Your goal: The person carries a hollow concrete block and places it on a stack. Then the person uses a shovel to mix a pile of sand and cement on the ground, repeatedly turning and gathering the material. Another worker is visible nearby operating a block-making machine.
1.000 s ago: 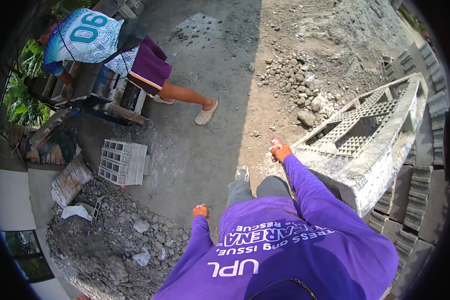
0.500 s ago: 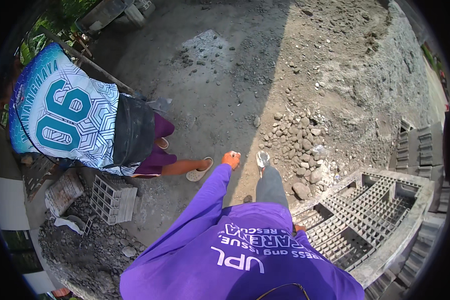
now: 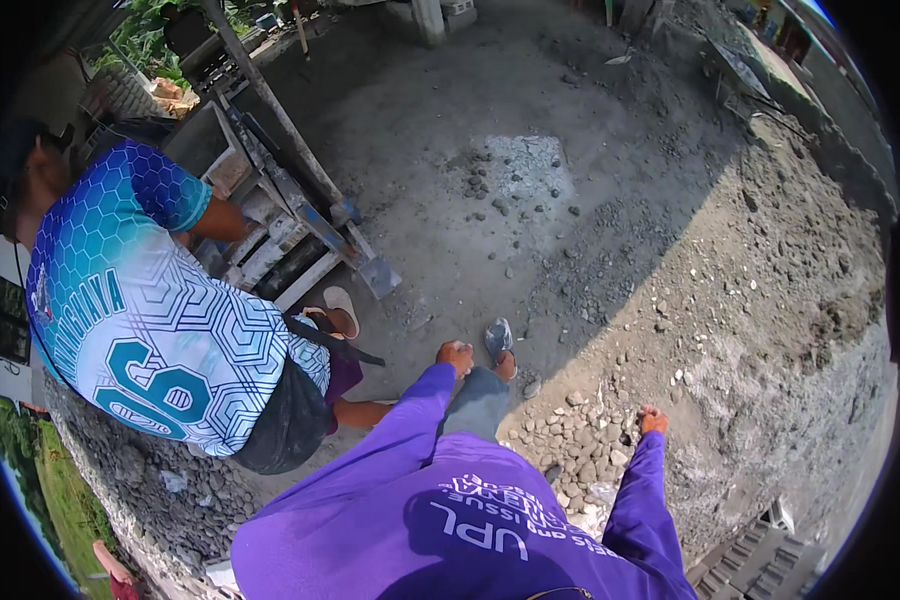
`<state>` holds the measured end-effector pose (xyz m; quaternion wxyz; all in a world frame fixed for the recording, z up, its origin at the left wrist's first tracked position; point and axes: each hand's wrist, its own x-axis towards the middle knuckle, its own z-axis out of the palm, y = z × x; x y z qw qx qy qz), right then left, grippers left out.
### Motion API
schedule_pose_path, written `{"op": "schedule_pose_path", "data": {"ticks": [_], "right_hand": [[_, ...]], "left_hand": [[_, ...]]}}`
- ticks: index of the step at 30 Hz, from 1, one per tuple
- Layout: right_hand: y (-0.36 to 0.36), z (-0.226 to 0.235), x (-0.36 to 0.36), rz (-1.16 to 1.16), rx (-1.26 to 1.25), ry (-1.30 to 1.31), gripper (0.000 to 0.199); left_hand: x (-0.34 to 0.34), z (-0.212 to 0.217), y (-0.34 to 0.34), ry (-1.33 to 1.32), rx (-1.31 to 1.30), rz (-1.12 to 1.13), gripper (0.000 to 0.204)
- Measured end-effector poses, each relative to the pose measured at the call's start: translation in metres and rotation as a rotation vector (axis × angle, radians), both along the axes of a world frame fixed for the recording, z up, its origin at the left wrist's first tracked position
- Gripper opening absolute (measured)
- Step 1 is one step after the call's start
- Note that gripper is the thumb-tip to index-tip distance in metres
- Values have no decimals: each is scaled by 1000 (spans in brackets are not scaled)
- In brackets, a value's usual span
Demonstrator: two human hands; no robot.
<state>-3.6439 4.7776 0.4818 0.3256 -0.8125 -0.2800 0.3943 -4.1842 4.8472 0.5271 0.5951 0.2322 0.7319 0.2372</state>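
My left hand (image 3: 456, 357), at the end of a purple sleeve, hangs in front of me with its fingers curled in, and I see nothing in it. Off to the right my right hand (image 3: 652, 418) is held out from my body over the stony ground, its fingers also curled and apparently bare. Neither hand touches anything. My foot in a sandal (image 3: 500, 340) is planted on the grey ground just beyond my left hand. A heap of rounded stones (image 3: 580, 435) lies between my arms.
At left a person in a blue and white jersey (image 3: 170, 310) bends toward a wooden-framed stand (image 3: 280, 235). A sandy mound (image 3: 800, 290) rises at right, grey ridged blocks (image 3: 760, 565) lie at lower right, and pale powder (image 3: 525, 175) with dark lumps lies ahead.
I have stepped forward and my view has swung. My right hand has come out into view at right. The stand shows, and the latticed grey blocks have left the picture.
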Motion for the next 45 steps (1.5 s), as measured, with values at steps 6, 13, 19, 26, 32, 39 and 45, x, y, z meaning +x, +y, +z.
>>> {"op": "schedule_pose_path", "data": {"ticks": [6, 13, 19, 26, 32, 39, 45], "right_hand": [[160, 46, -89, 192, -141, 212, 24], [217, -83, -42, 1569, -322, -841, 29], [366, -52, -152, 863, -737, 60, 33], [659, -32, -352, 777, -795, 378, 34], [855, 145, -687, 999, -35, 317, 37], [939, 309, -945, 1348, 475, 467, 51], [1114, 275, -1055, 1304, 943, -107, 63]], "left_hand": [[-73, -51, 36, 182, -230, 163, 26], [-92, -18, 140, -87, -59, 570, 25], [-131, 8, 282, -286, 173, 796, 24], [-218, 34, 496, -342, 140, 742, 29], [-331, 116, 652, -320, 243, 830, 32], [-467, 120, 851, -533, 528, 1138, 51], [-585, 227, 1016, -917, 793, 863, 94]]}}
